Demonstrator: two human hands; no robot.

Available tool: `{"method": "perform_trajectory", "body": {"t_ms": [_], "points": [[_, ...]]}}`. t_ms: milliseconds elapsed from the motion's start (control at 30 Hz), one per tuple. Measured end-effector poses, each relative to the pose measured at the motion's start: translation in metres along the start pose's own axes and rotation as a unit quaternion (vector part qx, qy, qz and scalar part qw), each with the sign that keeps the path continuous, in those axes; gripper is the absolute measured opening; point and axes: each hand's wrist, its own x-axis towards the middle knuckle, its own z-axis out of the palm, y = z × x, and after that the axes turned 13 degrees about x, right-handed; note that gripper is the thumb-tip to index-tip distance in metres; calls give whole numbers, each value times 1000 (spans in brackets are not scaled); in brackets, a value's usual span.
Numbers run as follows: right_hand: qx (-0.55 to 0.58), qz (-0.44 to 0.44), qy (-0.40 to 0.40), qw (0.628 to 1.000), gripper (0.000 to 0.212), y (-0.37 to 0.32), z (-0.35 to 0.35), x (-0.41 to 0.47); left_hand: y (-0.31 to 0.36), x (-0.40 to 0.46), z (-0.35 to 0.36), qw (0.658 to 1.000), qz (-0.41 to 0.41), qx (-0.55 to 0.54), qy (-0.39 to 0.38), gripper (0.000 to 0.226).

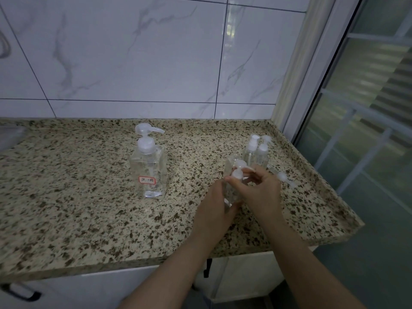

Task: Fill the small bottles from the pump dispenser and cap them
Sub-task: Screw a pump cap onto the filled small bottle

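Note:
A large clear pump dispenser [149, 168] with a red-framed label stands mid-counter, nozzle pointing right. My left hand [215, 206] grips a small clear bottle [231, 192] around its body. My right hand [259, 188] pinches the white pump cap [237, 173] sitting on that bottle's neck. Just behind stands an uncapped small bottle [233, 162]. Two capped small bottles [256, 152] stand at the back right. A loose pump cap [283, 177] lies on the counter right of my hands.
The speckled granite counter [89, 208] ends at a raised lip on the right, beside a glass sliding door [367, 130]. A marble-tiled wall [133, 52] rises behind. Cabinet doors with black handles [207, 268] are below the front edge.

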Motion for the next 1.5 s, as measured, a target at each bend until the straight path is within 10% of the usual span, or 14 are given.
{"method": "perform_trajectory", "body": {"t_ms": [700,867,1033,1500], "points": [[7,31,-103,994,71,8,-18,-20,-2,3,-2,998,-19,-3,-61,80],[-28,20,-110,993,49,9,-26,-29,-3,3,-1,997,11,42,-61,88],[-100,7,-32,994,23,16,-44,-25,-3,0,-2,998,11,48,-47,86],[-179,20,89,980,45,42,-80,32,4,0,-3,1000,-27,9,5,60]]}}
